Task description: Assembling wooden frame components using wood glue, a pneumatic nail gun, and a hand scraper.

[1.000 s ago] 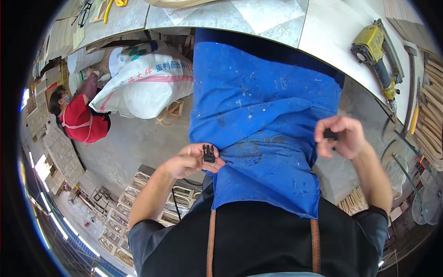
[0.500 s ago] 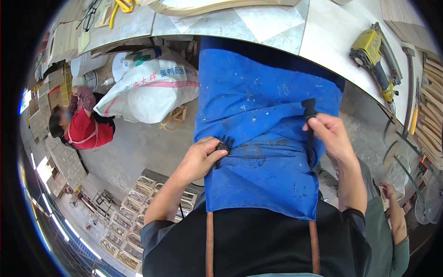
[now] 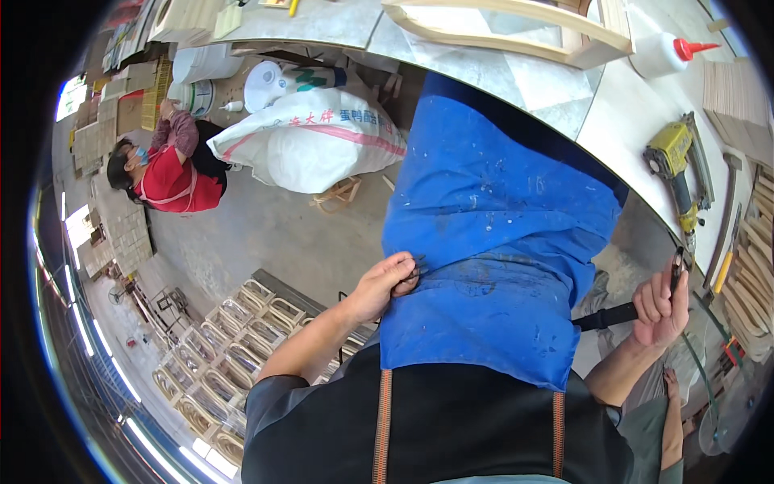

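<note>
My left hand (image 3: 391, 281) is closed at the left edge of a blue apron (image 3: 500, 234) over my lap. Its fingers pinch a black plastic buckle half (image 3: 418, 263), mostly hidden now; its prongs showed clearly in the earlier picture. Out to the right of the apron, my right hand (image 3: 659, 308) grips a black strap (image 3: 605, 316). The strap runs from the apron's right side into the fist, and a dark end piece (image 3: 678, 263) sticks up above the fingers.
Ahead stands a workbench (image 3: 524, 97) with a wooden frame (image 3: 516, 39), a red-tipped white bottle (image 3: 663, 55) and a yellow nail gun (image 3: 676, 161). A white sack (image 3: 314, 145) lies left, near a person in red (image 3: 181, 181). Stacked wooden pieces (image 3: 234, 347) stand lower left.
My right hand has moved right and down, drawing the strap out sideways from the apron. My left hand still pinches the buckle half. The view has shifted, bringing the white bottle into sight.
</note>
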Demonstrator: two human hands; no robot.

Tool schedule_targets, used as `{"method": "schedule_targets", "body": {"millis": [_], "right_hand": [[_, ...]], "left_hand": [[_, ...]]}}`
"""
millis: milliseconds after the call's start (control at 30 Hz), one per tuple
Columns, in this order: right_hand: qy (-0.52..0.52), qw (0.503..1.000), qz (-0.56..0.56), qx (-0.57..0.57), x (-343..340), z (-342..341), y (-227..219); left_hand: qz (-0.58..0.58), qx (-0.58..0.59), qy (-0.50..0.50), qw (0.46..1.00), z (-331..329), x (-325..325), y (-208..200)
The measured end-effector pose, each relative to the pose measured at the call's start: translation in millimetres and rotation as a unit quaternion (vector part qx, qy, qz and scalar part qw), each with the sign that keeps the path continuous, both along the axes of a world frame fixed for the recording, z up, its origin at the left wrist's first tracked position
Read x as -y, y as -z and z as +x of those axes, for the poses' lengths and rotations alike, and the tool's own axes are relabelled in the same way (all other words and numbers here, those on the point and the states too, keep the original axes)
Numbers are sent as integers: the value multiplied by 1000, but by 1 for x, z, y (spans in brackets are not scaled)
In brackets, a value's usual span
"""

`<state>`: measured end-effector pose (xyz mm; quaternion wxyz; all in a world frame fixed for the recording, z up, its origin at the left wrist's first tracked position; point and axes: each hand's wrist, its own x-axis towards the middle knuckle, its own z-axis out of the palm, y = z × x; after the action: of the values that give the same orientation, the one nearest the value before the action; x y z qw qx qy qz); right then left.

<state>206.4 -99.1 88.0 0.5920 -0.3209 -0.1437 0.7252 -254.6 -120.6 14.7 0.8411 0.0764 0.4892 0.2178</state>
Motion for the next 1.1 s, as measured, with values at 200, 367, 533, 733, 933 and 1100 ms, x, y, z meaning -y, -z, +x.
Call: {"method": "schedule_targets", "body": {"millis": [200, 367, 533, 733, 933, 1100], "right_hand": [[-287, 933, -219, -7, -79, -155, 55], [-517, 825, -223, 50, -71, -205, 79], [-567, 782, -250, 68, -86, -196, 98], [-511, 808, -284, 72, -81, -190, 114], [-480, 826, -288, 61, -79, -183, 120], [-475, 828, -292, 57, -78, -178, 122]], "left_hand": [[19, -15, 191, 981, 18, -24, -18], [-20, -12, 22, 999, 19, -25, 6], [-59, -54, -33, 996, 32, -35, 11], [-44, -15, -5, 999, 28, -45, 21], [-53, -12, 24, 998, 31, -52, 21], [-52, -11, 43, 998, 33, -52, 22]]}}
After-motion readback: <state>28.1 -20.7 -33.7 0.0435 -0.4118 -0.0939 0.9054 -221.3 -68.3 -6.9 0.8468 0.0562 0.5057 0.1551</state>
